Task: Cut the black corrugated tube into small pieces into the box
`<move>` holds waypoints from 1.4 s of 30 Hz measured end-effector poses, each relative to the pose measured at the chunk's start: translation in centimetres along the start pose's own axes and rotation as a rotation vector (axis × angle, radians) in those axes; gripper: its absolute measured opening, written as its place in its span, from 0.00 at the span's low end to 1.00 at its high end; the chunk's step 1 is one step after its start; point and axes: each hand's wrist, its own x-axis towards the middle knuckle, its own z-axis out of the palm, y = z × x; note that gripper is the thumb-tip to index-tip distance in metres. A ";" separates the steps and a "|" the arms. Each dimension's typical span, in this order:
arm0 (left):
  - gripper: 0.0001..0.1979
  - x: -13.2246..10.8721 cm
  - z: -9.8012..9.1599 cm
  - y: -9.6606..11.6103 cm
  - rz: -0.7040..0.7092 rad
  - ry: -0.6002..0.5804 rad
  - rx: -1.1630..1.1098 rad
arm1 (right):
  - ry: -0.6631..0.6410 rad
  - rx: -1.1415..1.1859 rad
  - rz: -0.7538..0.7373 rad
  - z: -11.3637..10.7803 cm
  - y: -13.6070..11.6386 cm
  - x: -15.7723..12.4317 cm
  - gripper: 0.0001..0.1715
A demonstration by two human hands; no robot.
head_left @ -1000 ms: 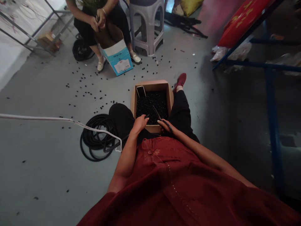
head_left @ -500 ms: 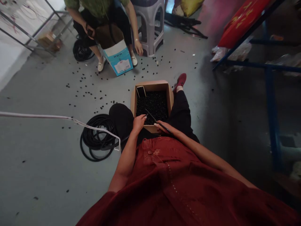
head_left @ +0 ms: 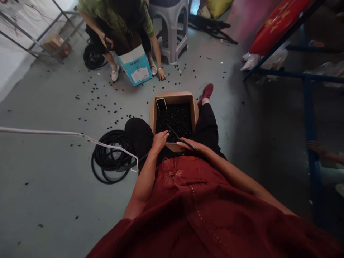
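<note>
Coil [head_left: 104, 152]: black tubing, looped on the floor [head_left: 53, 179] beside a dark-trousered knee [head_left: 138, 134].
Left hand [head_left: 159, 141]: fingertips pinched on a small dark piece [head_left: 168, 132], by the near edge of the box [head_left: 173, 95].
Box: cardboard, dark bits [head_left: 177, 116] inside, a phone [head_left: 161, 104] leaning in its far left corner.
Scissors [head_left: 174, 133]: angled over the bits, near the piece.
Right hand [head_left: 189, 144]: fingers wrapped round the scissor handles, from what I see.

The one camera looks from the head, forward and steeply down. The shirt [head_left: 215, 204], nearest, fills the lower edge; the box [head_left: 173, 94] lies farther off at mid-view, and the floor [head_left: 53, 175] runs on to a co-worker [head_left: 114, 14] at the upper edge.
</note>
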 end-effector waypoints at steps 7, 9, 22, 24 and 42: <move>0.18 0.2 0.0 -0.2 0.009 -0.019 0.028 | 0.033 -0.017 -0.044 -0.5 -0.4 0.2 0.15; 0.18 0.2 0.0 -0.2 0.007 -0.022 0.050 | 0.061 -0.037 -0.036 -0.4 -0.5 0.3 0.16; 0.19 -0.2 0.1 0.0 0.030 -0.056 0.218 | 0.128 -0.447 0.162 0.3 -0.5 1.2 0.14; 0.19 -0.2 0.1 0.0 0.020 -0.057 0.216 | 0.134 -0.470 0.161 0.4 -0.3 1.3 0.14; 0.18 -0.2 0.0 0.4 -0.020 -0.104 0.212 | 0.206 -0.545 0.182 1.5 0.5 1.1 0.12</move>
